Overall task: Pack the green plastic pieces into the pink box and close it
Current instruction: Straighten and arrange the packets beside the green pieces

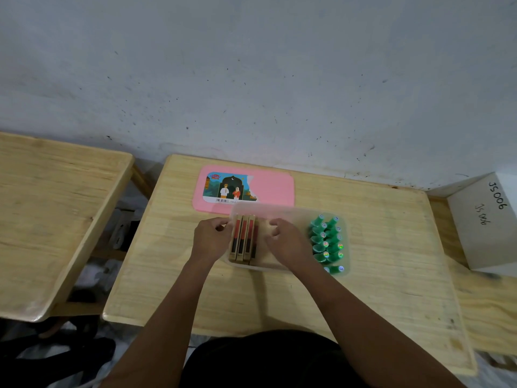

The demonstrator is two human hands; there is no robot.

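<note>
A clear plastic box [282, 210] stands mid-table. Its right end holds several green plastic pieces [327, 242], lying in two rows with shiny round stickers on their ends. Its left end holds three slim brown-and-red boxes [243, 236] standing on edge. The pink lid [275, 189], with a picture label, lies flat on the table just behind the box. My left hand [209, 242] is at the box's left end, its curled fingertips pinching at the leftmost slim box. My right hand [288, 242] hovers over the middle of the box, fingers loosely curled and holding nothing.
A white cardboard box [481, 222] with handwritten marks sits at the right edge. A second wooden table [56, 205] stands to the left across a gap. A grey wall runs right behind the table's far edge.
</note>
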